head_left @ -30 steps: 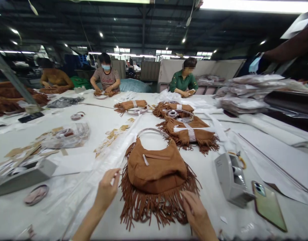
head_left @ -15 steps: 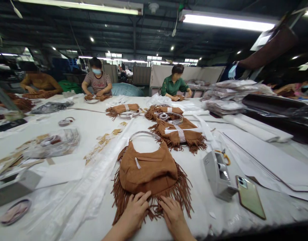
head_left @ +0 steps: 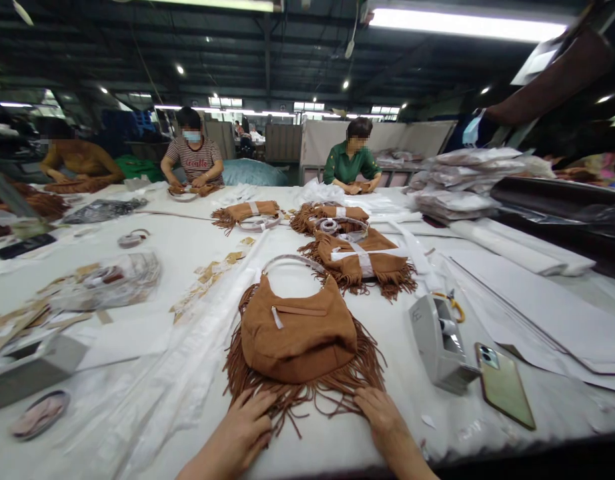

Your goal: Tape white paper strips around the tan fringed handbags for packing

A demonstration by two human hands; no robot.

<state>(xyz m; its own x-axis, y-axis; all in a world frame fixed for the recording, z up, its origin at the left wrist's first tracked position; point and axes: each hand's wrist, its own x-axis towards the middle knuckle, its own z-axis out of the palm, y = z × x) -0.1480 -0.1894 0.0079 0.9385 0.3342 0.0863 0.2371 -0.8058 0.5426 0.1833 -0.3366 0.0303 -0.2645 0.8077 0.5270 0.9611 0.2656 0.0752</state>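
A brown suede handbag [head_left: 297, 340] with long fringe lies on the white table in front of me, its wrapped handle pointing away. A zip with a white-wrapped pull crosses its upper side. At the lower left of the bag, my left hand [head_left: 245, 423] rests on the fringe [head_left: 287, 400], fingers apart and slightly bent. My right hand [head_left: 382, 413] touches the fringe ends at the lower right, its fingers extended and a little bent. Neither hand lifts the bag.
Behind the bag lies another fringed bag [head_left: 367, 257] banded in white. Right of my hands stand a grey tape dispenser [head_left: 442, 347] and a phone [head_left: 505, 387]; another dispenser [head_left: 37, 367] is at left. Wrapped packages [head_left: 467, 180] are piled far right. Co-workers sit across the table [head_left: 187, 363].
My hands have moved apart along the fringe, the left one to the left and the right one to the right. The fringe below the bag is more spread out.
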